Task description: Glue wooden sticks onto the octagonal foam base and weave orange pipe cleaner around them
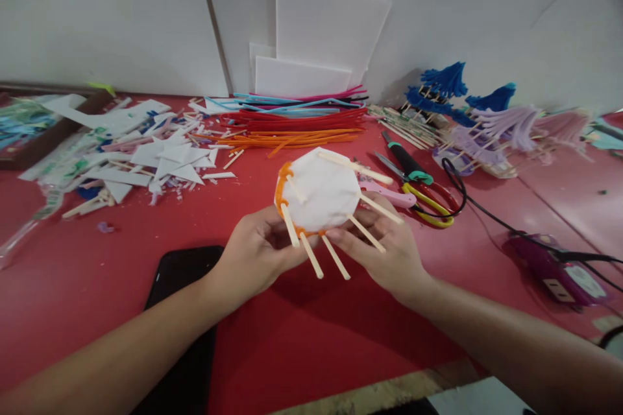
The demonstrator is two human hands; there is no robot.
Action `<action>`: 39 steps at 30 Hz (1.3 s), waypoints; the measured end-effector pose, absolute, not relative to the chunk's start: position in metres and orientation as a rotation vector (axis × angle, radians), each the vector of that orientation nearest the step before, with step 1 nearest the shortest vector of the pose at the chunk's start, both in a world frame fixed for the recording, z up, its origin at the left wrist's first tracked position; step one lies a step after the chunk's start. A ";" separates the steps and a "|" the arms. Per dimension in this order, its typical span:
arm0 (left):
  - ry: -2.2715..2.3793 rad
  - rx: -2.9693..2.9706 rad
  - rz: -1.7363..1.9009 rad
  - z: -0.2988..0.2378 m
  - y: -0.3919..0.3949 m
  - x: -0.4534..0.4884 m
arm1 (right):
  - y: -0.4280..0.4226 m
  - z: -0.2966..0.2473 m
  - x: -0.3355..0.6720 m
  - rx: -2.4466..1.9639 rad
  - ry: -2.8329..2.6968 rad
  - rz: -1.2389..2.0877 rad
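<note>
Both hands hold up a white many-sided foam disc (321,188) above the red table. Several thin wooden sticks (311,256) stand out from around its edge, pointing toward me. An orange pipe cleaner (280,191) runs along the disc's left and lower edge, bent around the sticks there. My left hand (260,240) grips the disc from the lower left, its fingers partly hidden behind. My right hand (382,246) closes on the lower right edge, thumb near the orange strand's end.
Bundled orange and red pipe cleaners (302,123) lie behind the disc. White foam scraps (170,159) pile at left, near a black phone (185,305). Scissors (428,204), a black-handled tool (406,159), a corded purple device (559,272) and blue and lilac models (487,123) are at right.
</note>
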State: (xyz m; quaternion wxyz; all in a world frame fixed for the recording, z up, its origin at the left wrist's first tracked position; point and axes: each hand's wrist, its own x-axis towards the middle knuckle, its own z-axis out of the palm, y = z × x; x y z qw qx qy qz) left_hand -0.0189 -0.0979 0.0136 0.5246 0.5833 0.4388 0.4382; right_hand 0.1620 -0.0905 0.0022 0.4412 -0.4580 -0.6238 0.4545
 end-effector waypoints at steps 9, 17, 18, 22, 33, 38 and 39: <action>1.049 1.644 1.066 0.010 -0.102 -0.023 | -0.089 -0.003 0.169 -0.961 -1.707 1.233; 0.988 1.658 1.069 0.017 -0.104 -0.020 | -0.091 -0.011 0.167 -0.958 -1.635 1.343; 0.980 1.622 1.058 0.017 -0.104 -0.020 | -0.091 -0.010 0.166 -0.949 -1.627 1.348; 0.929 1.303 1.031 0.013 -0.101 -0.018 | -0.089 0.000 0.163 -1.003 -1.625 1.350; 0.989 0.756 0.823 0.007 -0.087 -0.024 | -0.092 0.003 0.165 -1.003 -1.978 0.694; 0.960 0.732 0.775 0.006 -0.088 -0.024 | -0.091 0.004 0.165 -0.949 -2.036 0.536; 0.959 0.731 0.769 0.006 -0.088 -0.024 | -0.092 0.004 0.165 -0.943 -2.045 0.520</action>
